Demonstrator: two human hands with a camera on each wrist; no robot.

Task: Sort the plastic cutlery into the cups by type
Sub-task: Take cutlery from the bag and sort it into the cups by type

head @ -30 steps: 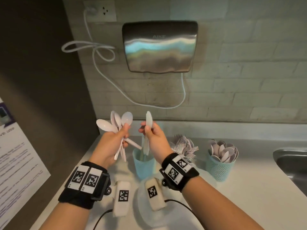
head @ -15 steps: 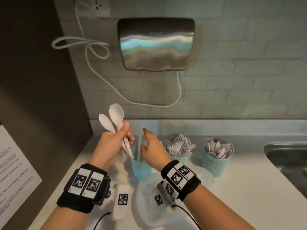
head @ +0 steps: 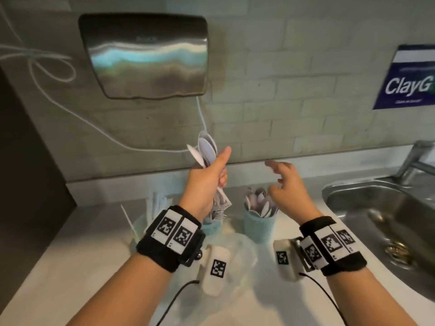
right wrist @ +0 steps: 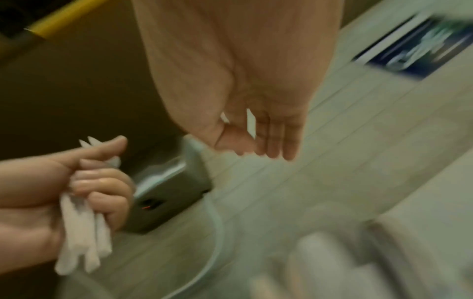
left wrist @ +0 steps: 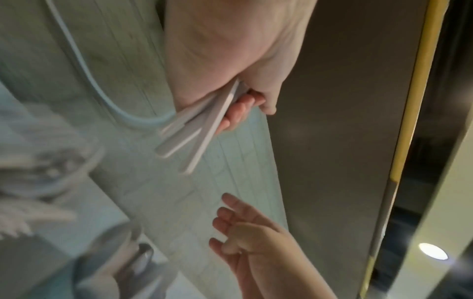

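My left hand [head: 219,170] grips a bunch of white plastic spoons [head: 205,149], bowls up, above the middle teal cup [head: 211,228], which holds forks and is mostly hidden behind the hand. The spoon handles [left wrist: 194,131] stick out below my fist in the left wrist view. My right hand [head: 275,175] hovers empty with fingers spread, just above the teal cup of spoons [head: 259,225]. The right wrist view shows its relaxed fingers [right wrist: 271,141] and my left hand [right wrist: 97,182] around the spoons [right wrist: 82,242]. A third cup [head: 139,223] at the left holds white knives [head: 155,203].
A steel hand dryer [head: 143,55] hangs on the tiled wall, its white cable [head: 94,125] looping down. A steel sink [head: 388,220] with a faucet [head: 414,158] lies at the right. A clear plastic lid [head: 237,252] lies on the white counter before the cups. A blue poster [head: 409,78] is on the wall.
My right hand let the knife go into the left cup and moved right, empty, over the spoon cup. My left hand carried the spoons to the right.
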